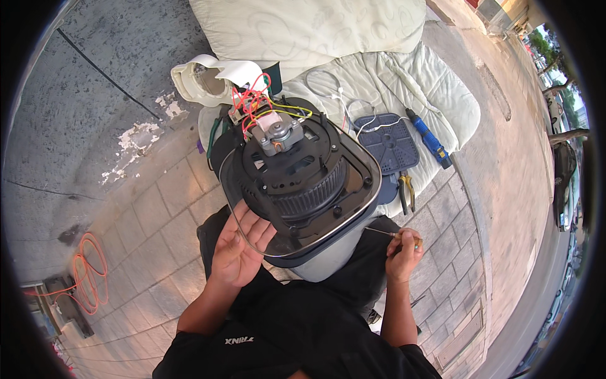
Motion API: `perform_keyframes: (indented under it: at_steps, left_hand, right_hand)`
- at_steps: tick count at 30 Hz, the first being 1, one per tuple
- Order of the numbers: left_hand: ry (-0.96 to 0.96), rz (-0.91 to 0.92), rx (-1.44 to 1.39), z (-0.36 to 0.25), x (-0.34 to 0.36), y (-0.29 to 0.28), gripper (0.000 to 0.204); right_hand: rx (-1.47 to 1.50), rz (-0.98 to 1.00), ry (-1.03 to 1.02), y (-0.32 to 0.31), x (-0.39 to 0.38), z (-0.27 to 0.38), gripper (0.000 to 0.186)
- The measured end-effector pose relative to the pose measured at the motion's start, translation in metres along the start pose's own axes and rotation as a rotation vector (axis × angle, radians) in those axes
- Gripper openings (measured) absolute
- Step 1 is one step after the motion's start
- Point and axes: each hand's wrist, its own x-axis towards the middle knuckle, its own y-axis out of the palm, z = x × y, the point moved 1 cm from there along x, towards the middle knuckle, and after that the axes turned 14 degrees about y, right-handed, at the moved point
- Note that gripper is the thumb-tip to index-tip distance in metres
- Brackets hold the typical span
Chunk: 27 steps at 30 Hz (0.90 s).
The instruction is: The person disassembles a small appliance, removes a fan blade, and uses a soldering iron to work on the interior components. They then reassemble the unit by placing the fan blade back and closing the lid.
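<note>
An opened appliance (pixel 328 252) stands between my knees, its black fan wheel (pixel 312 189) and a small grey motor (pixel 278 136) with red, yellow and green wires (pixel 255 101) exposed on top. My left hand (pixel 237 249) presses flat against the appliance's near-left rim, fingers spread, steadying it. My right hand (pixel 403 249) grips a thin screwdriver (pixel 384 234) whose shaft points left toward the rim's right side.
A cream plastic cover (pixel 208 79) lies behind the appliance. On a pale cushion (pixel 442 95) rest a blue-grey perforated plate (pixel 391 142), a blue-handled screwdriver (pixel 429 142), pliers (pixel 407 192) and a white cable (pixel 334 95). An orange cord (pixel 88 271) coils at left on paving.
</note>
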Motion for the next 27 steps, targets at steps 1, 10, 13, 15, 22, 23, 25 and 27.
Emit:
perform_keyframes:
  at_steps: [1, 10, 13, 15, 22, 23, 25, 27]
  left_hand:
    - [0.000, -0.017, 0.011, 0.0000, -0.0003, 0.0005, 0.093]
    - [0.017, -0.027, -0.001, 0.0014, -0.0043, -0.0052, 0.089]
    - [0.017, -0.050, 0.013, 0.0025, -0.0033, -0.0029, 0.089]
    - [0.008, -0.045, 0.039, 0.0026, -0.0040, -0.0038, 0.090]
    - [0.006, 0.017, -0.037, 0.0016, -0.0035, -0.0057, 0.090]
    - [0.006, 0.016, -0.035, 0.0018, -0.0031, -0.0047, 0.090]
    - [0.007, 0.015, -0.033, 0.0026, -0.0033, -0.0037, 0.092]
    - [0.011, 0.002, -0.038, 0.0038, -0.0046, -0.0071, 0.093]
  right_hand:
    - [-0.004, 0.001, -0.001, -0.0006, 0.0000, -0.0004, 0.020]
    - [-0.031, 0.014, -0.018, 0.0000, -0.0015, -0.0003, 0.020]
    - [-0.035, 0.009, -0.009, 0.0009, -0.0019, 0.0011, 0.022]
    - [-0.028, -0.003, 0.000, 0.0018, -0.0017, 0.0011, 0.022]
    - [-0.023, 0.018, 0.003, -0.0012, -0.0021, -0.0003, 0.018]
    - [-0.027, 0.025, 0.004, -0.0019, -0.0022, -0.0004, 0.017]
    - [-0.035, 0.027, 0.004, -0.0023, -0.0014, -0.0002, 0.017]
    - [-0.037, 0.025, 0.007, -0.0021, -0.0005, -0.0003, 0.017]
